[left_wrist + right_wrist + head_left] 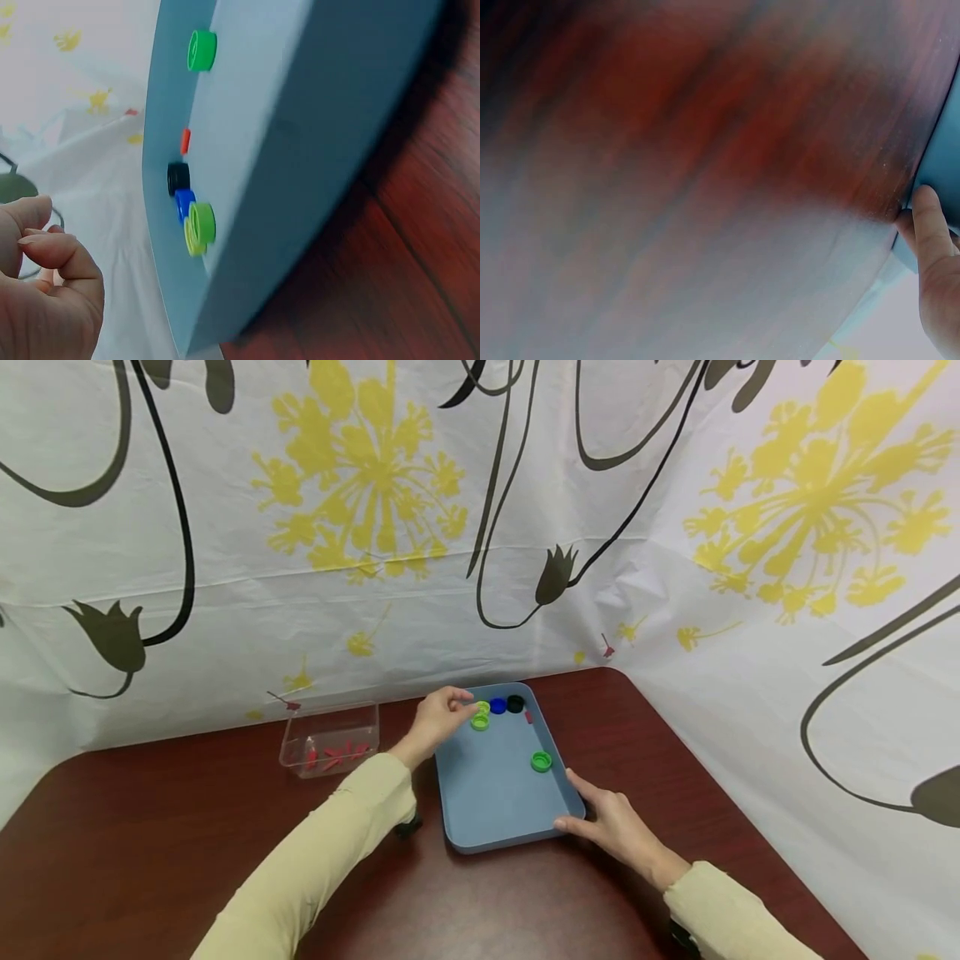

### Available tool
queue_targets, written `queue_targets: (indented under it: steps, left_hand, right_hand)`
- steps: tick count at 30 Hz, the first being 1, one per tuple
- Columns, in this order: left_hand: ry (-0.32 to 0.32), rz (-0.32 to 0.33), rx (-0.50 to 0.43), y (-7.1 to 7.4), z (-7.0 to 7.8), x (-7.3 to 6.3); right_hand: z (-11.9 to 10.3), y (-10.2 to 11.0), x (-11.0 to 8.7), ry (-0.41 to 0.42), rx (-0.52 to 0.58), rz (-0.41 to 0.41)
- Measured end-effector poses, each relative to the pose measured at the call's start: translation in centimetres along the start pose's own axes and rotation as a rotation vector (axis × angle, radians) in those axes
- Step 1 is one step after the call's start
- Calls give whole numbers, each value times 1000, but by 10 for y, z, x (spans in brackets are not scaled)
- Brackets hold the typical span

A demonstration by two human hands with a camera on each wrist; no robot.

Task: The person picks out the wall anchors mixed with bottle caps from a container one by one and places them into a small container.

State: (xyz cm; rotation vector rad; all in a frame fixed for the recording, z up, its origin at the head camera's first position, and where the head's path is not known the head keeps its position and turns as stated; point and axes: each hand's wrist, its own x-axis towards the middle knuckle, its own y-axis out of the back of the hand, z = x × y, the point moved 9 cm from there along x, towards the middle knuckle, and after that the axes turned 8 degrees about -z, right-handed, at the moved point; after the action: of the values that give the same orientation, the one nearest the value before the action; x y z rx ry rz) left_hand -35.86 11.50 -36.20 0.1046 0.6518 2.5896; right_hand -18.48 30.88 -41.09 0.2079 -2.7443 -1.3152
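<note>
A shallow blue-grey tray (495, 793) lies on the table with several round plastic caps inside. My left hand (438, 718) hovers at its far left corner, fingers loosely curved and nothing visible between them. Close by its fingertips are a lime green cap (202, 223) and a yellow-green cap (483, 707). Beside these sit a blue cap (498, 706) and a black cap (515, 703). A green cap (541, 762) stands by the right wall. At the near right corner, my right hand (618, 827) grips the tray, thumb and fingers on either side of the corner.
Left of the tray stands a clear plastic box (300, 725) holding several small red pieces (333, 756). Another red piece (528, 717) lies in the tray near the black cap. A white patterned curtain (420, 635) hangs behind the dark red table (187, 827) and along its right side.
</note>
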Motion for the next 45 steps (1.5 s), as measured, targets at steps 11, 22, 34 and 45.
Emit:
queue_targets:
  steps: [11, 22, 34, 45]
  left_hand:
    - [15, -50, 11, -36, 8, 19]
    - [34, -60, 22, -57, 1, 31]
    - [63, -57, -10, -67, -6, 37]
    - [85, -50, -12, -80, -4, 42]
  right_hand:
    - [-1, -2, 1, -7, 13, 1]
    - [-3, -3, 3, 0, -2, 6]
    - [-2, -1, 3, -25, -4, -14]
    - [1, -1, 1, -36, 18, -19]
